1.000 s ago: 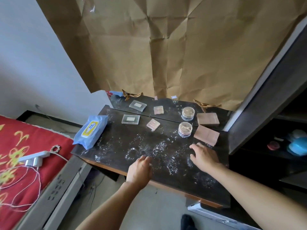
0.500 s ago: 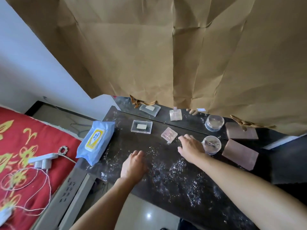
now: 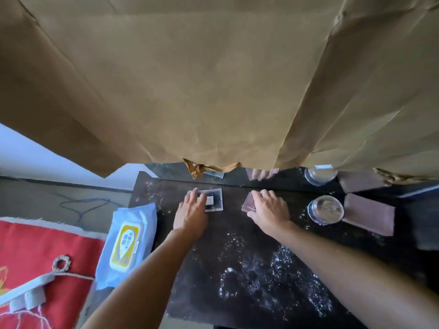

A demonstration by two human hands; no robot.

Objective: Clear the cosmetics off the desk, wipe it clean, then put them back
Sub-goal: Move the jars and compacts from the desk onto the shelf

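Four cosmetics point(image 3: 325, 210), one wipes pack point(image 3: 127, 243), writing illegible; left hand point(image 3: 191, 216) is resting flat-fingered on the clear case point(image 3: 215, 200), right hand point(image 3: 269, 211) seemingly gripping the pink compact point(image 3: 248, 205).

- clear case point(image 3: 215, 201) under my left fingers point(image 3: 202, 198)
- small compact point(image 3: 248, 205) under my right fingers point(image 3: 263, 194)
- round jar point(image 3: 325, 210) right of them, flat box point(image 3: 369, 213) beyond
- wipes pack point(image 3: 127, 245) far left

My feed shows the desk point(image 3: 249, 269) as near-black, speckled with white powder, thickest toward the near edge. At its left lies a pale blue wipes pack point(image 3: 126, 245) with a yellow label. Further left, a red cloth point(image 3: 35, 245) shows a trace of yellow pattern. I see a white square inside the clear case point(image 3: 213, 200). Right of it are a pink compact point(image 3: 247, 205) and, far right, a dusty pink flat case point(image 3: 368, 214). Tan-brown paper point(image 3: 213, 79) hangs beyond.
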